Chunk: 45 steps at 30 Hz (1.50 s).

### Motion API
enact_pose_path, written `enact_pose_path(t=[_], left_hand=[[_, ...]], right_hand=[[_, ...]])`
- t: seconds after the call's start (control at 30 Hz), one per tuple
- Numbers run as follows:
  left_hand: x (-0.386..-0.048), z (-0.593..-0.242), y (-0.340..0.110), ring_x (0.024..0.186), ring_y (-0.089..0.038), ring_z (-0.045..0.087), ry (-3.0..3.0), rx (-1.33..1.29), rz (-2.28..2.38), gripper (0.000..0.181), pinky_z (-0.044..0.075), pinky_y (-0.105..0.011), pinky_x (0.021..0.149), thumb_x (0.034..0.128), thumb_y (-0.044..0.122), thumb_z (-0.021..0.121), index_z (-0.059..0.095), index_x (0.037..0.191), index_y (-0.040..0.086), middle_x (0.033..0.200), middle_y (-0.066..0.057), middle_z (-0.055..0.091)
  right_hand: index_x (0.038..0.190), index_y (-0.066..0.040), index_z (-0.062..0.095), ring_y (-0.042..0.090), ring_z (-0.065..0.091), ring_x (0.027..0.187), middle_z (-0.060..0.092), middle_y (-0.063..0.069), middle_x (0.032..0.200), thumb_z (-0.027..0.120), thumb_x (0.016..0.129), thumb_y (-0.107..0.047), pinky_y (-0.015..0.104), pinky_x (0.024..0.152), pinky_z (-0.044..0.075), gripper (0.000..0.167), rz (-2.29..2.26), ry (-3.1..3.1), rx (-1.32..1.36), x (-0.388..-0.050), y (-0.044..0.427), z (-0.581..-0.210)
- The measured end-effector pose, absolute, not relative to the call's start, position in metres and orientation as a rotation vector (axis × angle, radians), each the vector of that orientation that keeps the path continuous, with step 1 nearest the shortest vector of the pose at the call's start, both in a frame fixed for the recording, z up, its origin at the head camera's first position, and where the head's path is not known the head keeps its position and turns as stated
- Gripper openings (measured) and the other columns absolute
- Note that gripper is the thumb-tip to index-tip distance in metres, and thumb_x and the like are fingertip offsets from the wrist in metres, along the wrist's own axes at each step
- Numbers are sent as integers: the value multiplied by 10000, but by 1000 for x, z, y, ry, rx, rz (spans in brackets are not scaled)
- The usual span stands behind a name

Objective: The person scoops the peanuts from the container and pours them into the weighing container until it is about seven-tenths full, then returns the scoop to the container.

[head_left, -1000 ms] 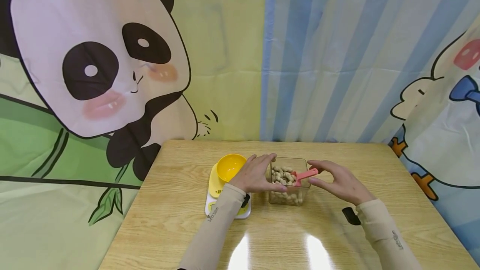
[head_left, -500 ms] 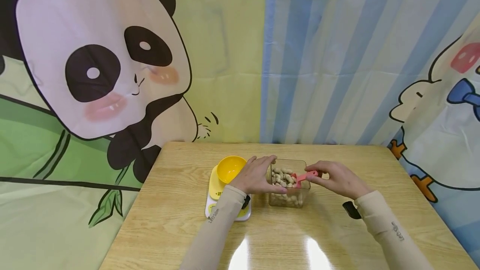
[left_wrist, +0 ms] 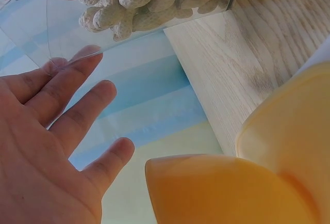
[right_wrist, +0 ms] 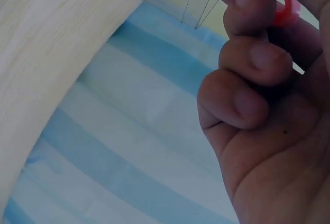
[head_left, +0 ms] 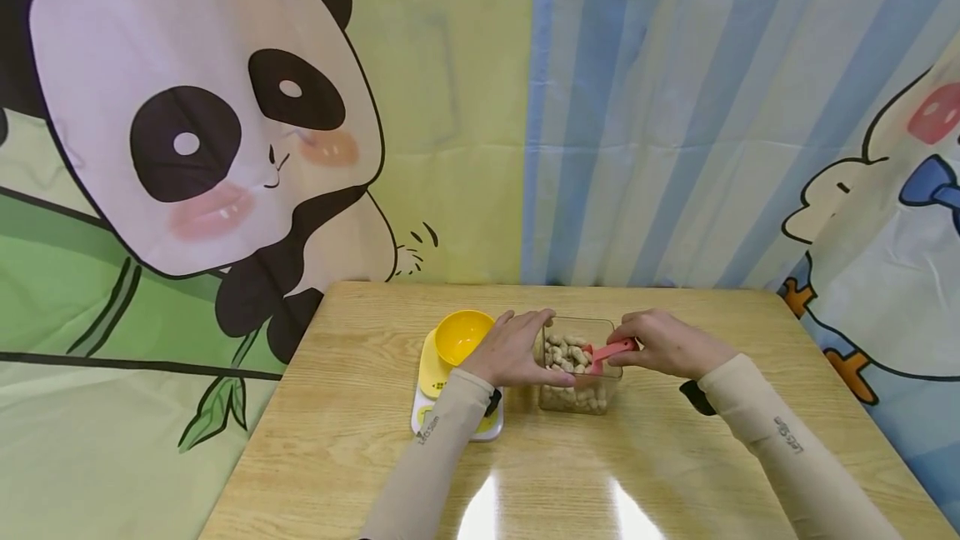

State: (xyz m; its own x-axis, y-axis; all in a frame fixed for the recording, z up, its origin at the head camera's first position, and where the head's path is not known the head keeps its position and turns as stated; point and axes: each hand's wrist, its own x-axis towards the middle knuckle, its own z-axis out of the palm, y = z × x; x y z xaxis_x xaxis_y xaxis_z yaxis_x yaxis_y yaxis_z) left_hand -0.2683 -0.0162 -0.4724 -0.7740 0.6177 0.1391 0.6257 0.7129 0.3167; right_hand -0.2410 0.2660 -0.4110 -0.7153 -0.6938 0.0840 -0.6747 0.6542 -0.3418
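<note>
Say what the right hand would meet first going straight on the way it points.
Beyond the pink scoop it holds, likely the right side of the clear container, though depth is unclear.

The left hand (head_left: pixel 516 352) and its sleeve (head_left: pixel 442 444) hid part of the scale (head_left: pixel 429 372). In the left wrist view, the top edge cut off the box (left_wrist: pixel 67 28) and the bottom edge the bowl (left_wrist: pixel 221 193); the scoop (right_wrist: pixel 293 10) ran out of the right wrist view's top.

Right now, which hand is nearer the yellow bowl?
Left. The left hand is beside the yellow bowl; the right hand is across the clear container, gripping the pink scoop.
</note>
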Motion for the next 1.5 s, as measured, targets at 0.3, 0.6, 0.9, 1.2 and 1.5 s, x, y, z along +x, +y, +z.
enact_pose_path(t=[0.3,0.6,0.9,1.2,1.5], left_hand=[[-266,-478,-15,1354,-120,488,-2872,-1052,-565,1176,226,-496,1217,693,950,523,344,1575,193,1484,41,522],[-264,-480,-16,1374,-122,471,-2883,-1039,-563,1179,229,-482,1217,690,947,533,337,1581,199,1527,43,482],[-268,-477,-16,1406,-140,438,-2883,-1037,-571,1200,222,-477,1220,684,934,565,326,1584,177,1560,14,447],[-270,-475,-16,1381,-140,464,-2887,-1036,-584,1179,242,-455,1213,690,920,578,348,1573,174,1540,23,470],[-269,-476,-15,1394,-161,456,-2910,-1023,-577,1168,228,-451,1219,694,913,584,337,1582,196,1563,35,443]], right_hand=[[990,-196,779,3,515,642,608,-166,820,771,918,-219,230,567,472,76,-727,2847,-1232,-242,271,-429],[1039,-225,778,14,487,584,592,-179,773,759,927,-219,222,509,447,113,-1013,2872,-1195,-232,281,-450],[1082,-248,766,50,500,577,639,-136,797,774,913,-147,223,492,444,197,-1265,2882,-1108,-228,286,-465],[1121,-255,770,115,483,578,643,-77,802,777,916,-180,251,488,423,218,-1428,2901,-879,-222,287,-476],[1131,-135,766,132,458,591,691,12,900,744,922,-53,267,489,396,225,-1588,2926,-687,-209,290,-492]])
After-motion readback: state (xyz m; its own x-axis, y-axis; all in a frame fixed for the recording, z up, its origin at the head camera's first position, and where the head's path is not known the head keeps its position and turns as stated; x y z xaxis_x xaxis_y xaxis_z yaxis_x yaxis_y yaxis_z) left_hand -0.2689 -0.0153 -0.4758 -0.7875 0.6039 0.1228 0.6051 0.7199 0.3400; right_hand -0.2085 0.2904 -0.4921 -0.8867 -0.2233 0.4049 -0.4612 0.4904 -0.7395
